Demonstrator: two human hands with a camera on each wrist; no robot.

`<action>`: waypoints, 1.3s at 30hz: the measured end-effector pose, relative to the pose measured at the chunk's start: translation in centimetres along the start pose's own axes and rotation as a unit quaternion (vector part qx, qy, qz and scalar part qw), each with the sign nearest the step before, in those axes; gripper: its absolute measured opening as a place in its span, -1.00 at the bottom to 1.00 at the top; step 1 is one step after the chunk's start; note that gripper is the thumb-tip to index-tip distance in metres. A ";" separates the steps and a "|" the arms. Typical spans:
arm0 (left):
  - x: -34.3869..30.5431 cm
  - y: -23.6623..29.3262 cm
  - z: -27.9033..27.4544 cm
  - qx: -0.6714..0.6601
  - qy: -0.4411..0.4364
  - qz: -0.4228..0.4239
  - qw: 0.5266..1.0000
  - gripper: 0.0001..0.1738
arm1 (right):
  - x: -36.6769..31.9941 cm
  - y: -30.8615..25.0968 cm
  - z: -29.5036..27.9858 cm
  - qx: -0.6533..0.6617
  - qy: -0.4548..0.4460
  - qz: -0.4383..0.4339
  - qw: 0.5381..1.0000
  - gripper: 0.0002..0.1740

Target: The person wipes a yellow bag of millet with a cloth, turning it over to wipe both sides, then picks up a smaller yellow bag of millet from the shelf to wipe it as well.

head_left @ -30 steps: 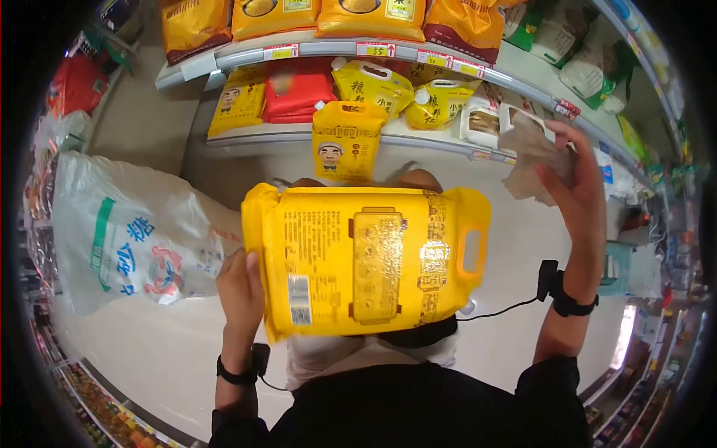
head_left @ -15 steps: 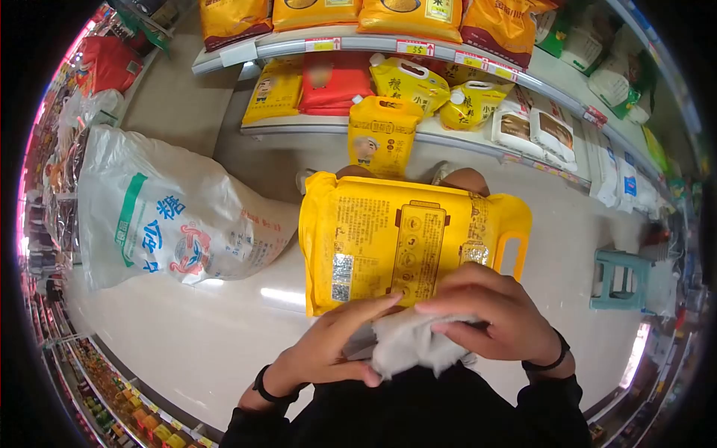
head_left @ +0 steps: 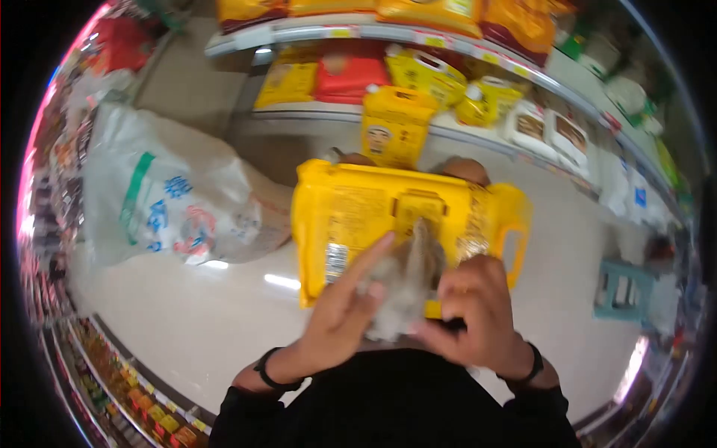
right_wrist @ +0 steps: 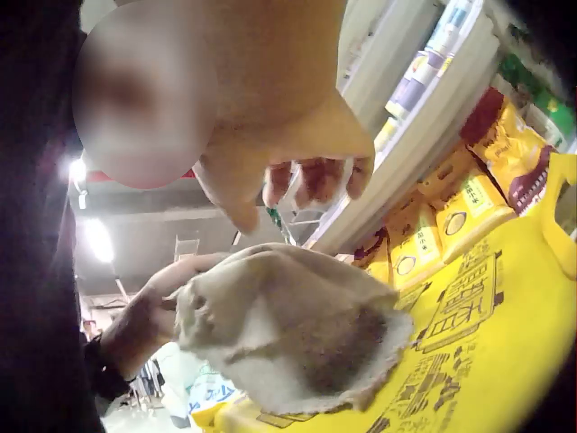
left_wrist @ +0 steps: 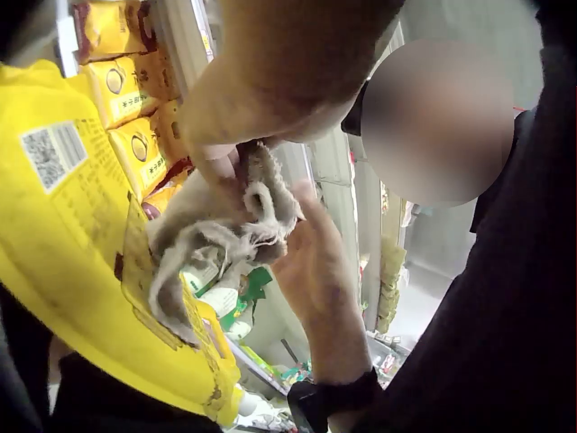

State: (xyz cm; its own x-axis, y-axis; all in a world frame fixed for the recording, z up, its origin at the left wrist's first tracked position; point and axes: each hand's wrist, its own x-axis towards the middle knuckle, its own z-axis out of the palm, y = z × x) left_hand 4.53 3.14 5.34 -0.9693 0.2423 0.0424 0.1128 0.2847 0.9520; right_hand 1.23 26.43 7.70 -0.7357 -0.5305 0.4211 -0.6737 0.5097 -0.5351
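Observation:
A large yellow handled bag with printed text and a barcode lies across the person's thighs. Over its near side, the left hand pinches a crumpled greyish-white cloth, blurred in the head view. In the left wrist view the cloth bunches under the left hand's fingers, frayed at its edge. From the right wrist view the cloth hangs spread, with a dark stain low on it. The right hand is just right of the cloth, fingers bent loosely and a gap between them and the fabric.
A smaller yellow bag stands upright beyond the knees, before a low shelf of bagged goods. At left leans a big white sack. A teal stool stands at right on the pale floor.
The left hand left the yellow bag's side and now holds the cloth, which the right hand had carried in from the upper right. The right hand has since come off the cloth.

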 end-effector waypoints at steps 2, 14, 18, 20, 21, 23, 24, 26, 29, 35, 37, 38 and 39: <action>-0.3 1.5 0.2 -0.099 -0.029 -0.061 0.993 -0.20 | 0.5 -1.3 0.3 0.122 -0.112 0.018 0.986 -0.55; 1.6 0.3 -0.9 0.153 -0.005 0.192 0.969 -0.35 | 3.1 -0.6 -2.0 0.279 -0.153 0.094 0.943 -0.69; 2.3 0.9 -1.1 0.219 0.015 0.192 0.957 -0.41 | 0.3 2.7 -3.4 0.299 -0.203 0.139 0.922 -0.70; 2.5 0.1 -1.4 0.292 -0.006 0.194 0.937 -0.39 | -1.4 4.6 -3.0 0.314 -0.088 0.107 0.939 -0.55; 2.6 0.7 -2.2 0.306 -0.043 0.188 0.932 -0.40 | -0.2 3.8 -3.3 0.317 -0.064 0.060 0.944 -0.54; 2.4 -0.6 -4.3 0.294 -0.147 0.196 0.924 -0.61 | -0.1 3.0 -6.7 0.267 -0.114 0.130 0.948 -0.72; 2.2 -0.6 -5.1 0.269 -0.174 0.182 0.930 -0.66 | 0.0 3.0 -7.9 0.229 -0.149 0.141 0.952 -0.74; 1.7 0.8 -6.1 0.241 -0.166 0.164 0.942 -0.72 | -0.7 2.8 -8.9 0.194 -0.163 0.163 0.954 -0.76; 2.1 1.7 -7.2 0.281 -0.129 0.166 0.936 -0.75 | -0.1 3.1 -9.7 0.099 -0.160 0.165 0.968 -0.78; 5.0 3.5 -7.7 0.430 0.013 0.248 0.868 -0.68 | 2.8 2.1 -9.5 -0.139 0.016 0.111 0.984 -0.73; 4.7 4.2 -7.9 0.456 0.068 0.278 0.843 -0.59 | 2.7 1.4 -10.1 -0.171 0.048 0.082 0.981 -0.73; 4.3 4.3 -7.9 0.469 0.091 0.282 0.832 -0.57 | 2.6 1.2 -10.3 -0.159 0.041 0.066 0.984 -0.70; 3.8 3.9 -8.0 0.482 0.077 0.278 0.827 -0.57 | 2.5 1.2 -10.4 -0.144 0.034 0.048 0.988 -0.67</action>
State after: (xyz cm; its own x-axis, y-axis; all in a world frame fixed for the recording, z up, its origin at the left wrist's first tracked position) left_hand -0.49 -2.25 11.68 -0.7166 0.4850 0.5013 0.6010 0.7941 0.0909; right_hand -2.17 32.76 15.74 -0.7937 -0.4283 0.4320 -0.5848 0.7328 -0.3479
